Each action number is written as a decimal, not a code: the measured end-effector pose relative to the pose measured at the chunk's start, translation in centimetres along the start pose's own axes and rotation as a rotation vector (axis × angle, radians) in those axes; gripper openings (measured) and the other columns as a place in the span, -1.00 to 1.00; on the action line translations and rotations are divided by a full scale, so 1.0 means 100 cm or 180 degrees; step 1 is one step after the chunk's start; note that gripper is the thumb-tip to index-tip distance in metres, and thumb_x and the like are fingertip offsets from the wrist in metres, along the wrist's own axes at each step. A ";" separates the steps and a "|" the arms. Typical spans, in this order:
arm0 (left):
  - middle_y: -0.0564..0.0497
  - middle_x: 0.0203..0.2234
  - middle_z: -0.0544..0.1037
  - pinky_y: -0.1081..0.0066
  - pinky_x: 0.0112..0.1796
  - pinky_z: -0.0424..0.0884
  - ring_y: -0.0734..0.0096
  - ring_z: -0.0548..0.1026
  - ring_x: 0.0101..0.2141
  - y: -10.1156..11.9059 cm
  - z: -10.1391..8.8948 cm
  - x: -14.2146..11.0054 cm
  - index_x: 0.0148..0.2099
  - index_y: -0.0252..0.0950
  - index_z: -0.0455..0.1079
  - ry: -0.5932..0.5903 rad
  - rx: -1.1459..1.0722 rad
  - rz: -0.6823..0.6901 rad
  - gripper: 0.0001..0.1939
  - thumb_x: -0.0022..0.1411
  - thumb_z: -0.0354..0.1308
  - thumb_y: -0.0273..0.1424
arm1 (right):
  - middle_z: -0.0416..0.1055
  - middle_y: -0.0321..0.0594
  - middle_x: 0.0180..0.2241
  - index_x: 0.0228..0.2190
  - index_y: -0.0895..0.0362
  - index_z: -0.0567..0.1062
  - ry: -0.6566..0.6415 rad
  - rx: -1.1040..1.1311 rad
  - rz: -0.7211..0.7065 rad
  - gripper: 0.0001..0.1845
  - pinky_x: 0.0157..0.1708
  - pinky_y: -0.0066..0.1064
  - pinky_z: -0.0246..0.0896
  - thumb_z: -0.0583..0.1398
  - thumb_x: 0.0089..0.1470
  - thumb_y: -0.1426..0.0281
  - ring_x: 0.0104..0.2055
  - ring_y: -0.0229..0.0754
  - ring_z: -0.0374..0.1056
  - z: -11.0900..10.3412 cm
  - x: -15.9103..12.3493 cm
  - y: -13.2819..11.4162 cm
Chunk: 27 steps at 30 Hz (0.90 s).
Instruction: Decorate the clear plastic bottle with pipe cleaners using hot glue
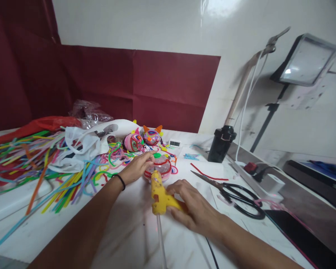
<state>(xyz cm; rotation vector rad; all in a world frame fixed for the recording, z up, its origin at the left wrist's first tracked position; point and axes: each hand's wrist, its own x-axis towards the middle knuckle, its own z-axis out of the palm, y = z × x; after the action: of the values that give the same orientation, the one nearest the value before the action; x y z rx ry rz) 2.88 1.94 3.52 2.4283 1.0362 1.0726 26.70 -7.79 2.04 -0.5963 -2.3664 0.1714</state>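
My right hand [194, 209] is wrapped round the handle of a yellow hot glue gun [159, 194], with a clear glue stick [160, 239] jutting from its back end. The gun's nozzle points away from me at a round clear ball [164, 170] ringed with red pipe cleaner and topped with a green piece. Against the ball's left side, my left hand [138, 166] has its fingers closed, steadying it on the table. The glue gun hides part of the ball's front, and whether the nozzle touches it I cannot tell.
Bundles of coloured pipe cleaners [70, 190] spread across the left. Two decorated balls [152, 136] stand behind, beside a small digital clock [174, 143]. Black-handled scissors [238, 196], a red pipe cleaner [208, 173], a phone [299, 235] and a power strip [257, 183] lie at the right.
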 end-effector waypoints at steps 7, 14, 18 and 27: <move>-0.16 -0.17 0.56 0.20 0.04 0.33 0.10 0.37 0.16 -0.005 0.003 0.000 -0.30 -0.20 0.19 0.0030 0.0002 -0.0026 -0.87 0.32 -0.11 -0.35 | 0.43 -0.10 -0.17 -0.10 0.08 0.24 0.0045 -0.0050 -0.0056 -0.80 -0.17 -0.19 0.29 0.11 0.25 0.34 -0.16 -0.05 0.34 0.002 0.003 0.002; -0.08 -0.33 0.52 0.26 -0.04 0.34 0.10 0.41 0.10 -0.006 0.002 0.000 -0.32 -0.19 0.17 0.0035 0.0032 -0.0068 -0.86 0.32 -0.12 -0.35 | 0.44 -0.09 -0.18 -0.11 0.08 0.23 0.0024 -0.0135 -0.0107 -0.81 -0.19 -0.19 0.29 0.11 0.25 0.35 -0.18 -0.03 0.34 0.004 0.005 0.002; -0.06 -0.32 0.50 0.30 -0.15 0.36 0.15 0.48 -0.08 -0.005 0.003 0.000 -0.33 -0.19 0.14 0.0024 0.0079 -0.0111 -0.86 0.31 -0.12 -0.35 | 0.44 -0.09 -0.19 -0.12 0.08 0.23 0.0029 -0.0171 -0.0081 -0.81 -0.19 -0.19 0.29 0.11 0.25 0.35 -0.18 -0.03 0.33 0.003 0.006 0.003; 0.02 -0.39 0.43 0.34 -0.24 0.34 0.28 0.42 -0.33 -0.003 0.004 -0.001 -0.35 -0.19 0.10 0.0042 0.0101 -0.0152 -0.86 0.30 -0.13 -0.36 | 0.43 -0.09 -0.17 -0.10 0.08 0.23 0.0049 -0.0171 -0.0111 -0.81 -0.17 -0.19 0.30 0.11 0.25 0.35 -0.16 -0.04 0.34 0.006 0.009 0.005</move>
<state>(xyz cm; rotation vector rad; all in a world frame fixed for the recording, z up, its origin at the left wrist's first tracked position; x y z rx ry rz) 2.93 2.12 3.05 2.4117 1.1178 1.0657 25.95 -6.91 1.97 -0.5794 -2.3711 0.0877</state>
